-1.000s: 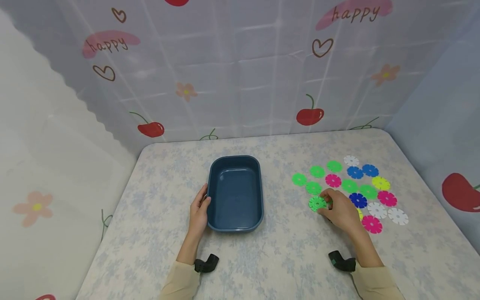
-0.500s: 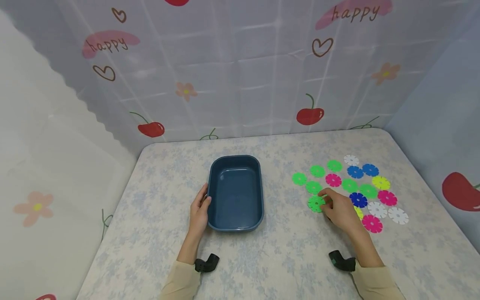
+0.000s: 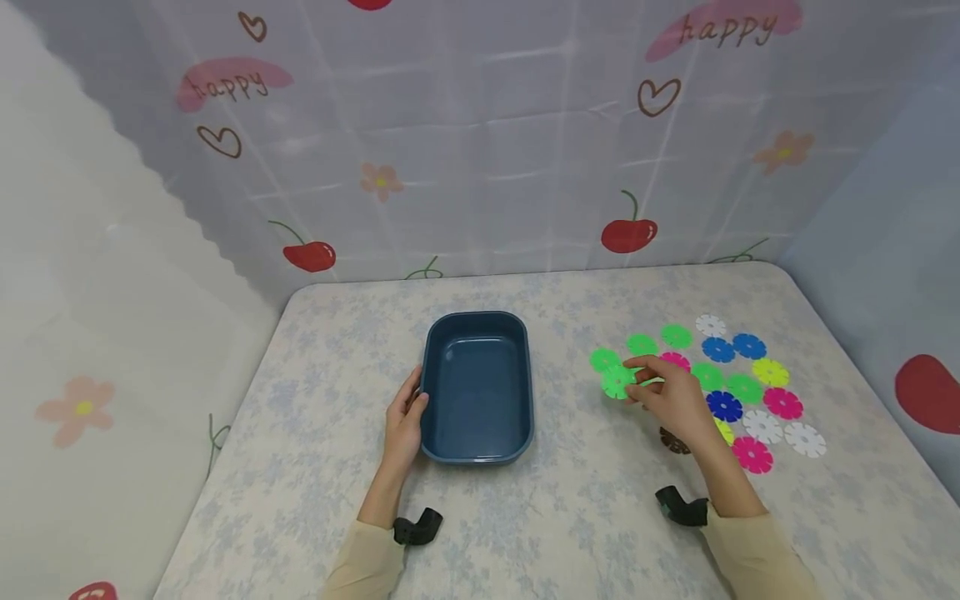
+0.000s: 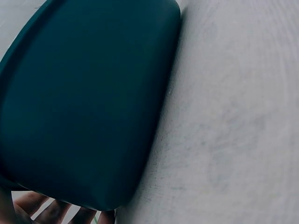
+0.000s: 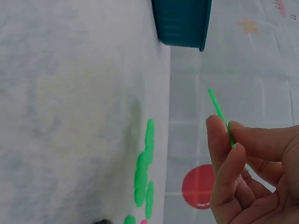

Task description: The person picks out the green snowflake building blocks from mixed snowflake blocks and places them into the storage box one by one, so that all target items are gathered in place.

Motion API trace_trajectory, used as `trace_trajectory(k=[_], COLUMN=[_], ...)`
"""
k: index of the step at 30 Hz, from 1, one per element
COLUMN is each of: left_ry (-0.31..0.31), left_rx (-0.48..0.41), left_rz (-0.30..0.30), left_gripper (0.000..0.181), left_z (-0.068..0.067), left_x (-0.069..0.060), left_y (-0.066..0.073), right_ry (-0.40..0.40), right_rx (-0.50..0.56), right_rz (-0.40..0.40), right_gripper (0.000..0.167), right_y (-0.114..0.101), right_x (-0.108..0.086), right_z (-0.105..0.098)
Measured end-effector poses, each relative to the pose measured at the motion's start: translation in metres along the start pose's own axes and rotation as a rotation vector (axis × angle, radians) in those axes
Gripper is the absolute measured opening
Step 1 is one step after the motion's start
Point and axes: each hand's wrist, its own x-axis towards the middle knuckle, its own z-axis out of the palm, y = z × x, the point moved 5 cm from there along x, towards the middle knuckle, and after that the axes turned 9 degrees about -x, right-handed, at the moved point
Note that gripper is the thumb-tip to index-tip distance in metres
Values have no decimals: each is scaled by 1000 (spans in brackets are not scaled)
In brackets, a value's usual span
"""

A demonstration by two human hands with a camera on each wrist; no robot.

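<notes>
Head camera shows me a person's two hands, well apart over a pale flowered table [image 3: 570, 517]: the left hand [image 3: 403, 425] grips the left wall of a dark blue tray [image 3: 477, 400], thumb at the rim and fingers along the outside, while the right hand [image 3: 673, 407] pinches a green disc [image 3: 615, 383], notched round its edge, between thumb and forefinger. That disc is to the right of the tray, and the right wrist view has it edge-on, raised clear of the tabletop. Around and beyond the right hand lie more discs: loose green ones [image 3: 677, 336] on the left of the spread, a far white one [image 3: 710, 325] beside two bright blue ones [image 3: 749, 346], then yellow [image 3: 770, 372], pink [image 3: 783, 403] and dark blue [image 3: 724, 407] ones, plus a brown one [image 3: 672, 442] partly hidden by the right wrist. As for words, I can read "happy" twice on the hanging sheet [image 3: 517, 108] behind the table, brown handwriting over pink smears, once at left [image 3: 232, 86] and once at right [image 3: 727, 30], each with an outlined heart [image 3: 221, 142] below. Cherries [image 3: 629, 236] and orange flowers [image 3: 382, 181] decorate it too. Beige sleeves [image 3: 365, 564] enter from the near side, with a black device [image 3: 418, 527] at each wrist.
</notes>
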Motion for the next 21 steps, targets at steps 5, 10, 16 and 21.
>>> trace_trajectory(k=[5, 10, 16, 21], left_ry=[-5, -1, 7, 4], left_rx=[0, -1, 17, 23], left_rz=[2, -7, -4, -11], left_gripper=[49, 49, 49, 49], left_z=[0, 0, 1, 1], left_x=[0, -1, -1, -3], left_y=[0, 0, -1, 3], right_ry=[-4, -23, -84, -163], right_rx=[51, 99, 175, 255], right_rz=[-11, -41, -65, -62], right_gripper=[35, 36, 37, 37], right_y=[-23, -46, -74, -96], right_x=[19, 40, 66, 87], right_z=[2, 7, 17, 32])
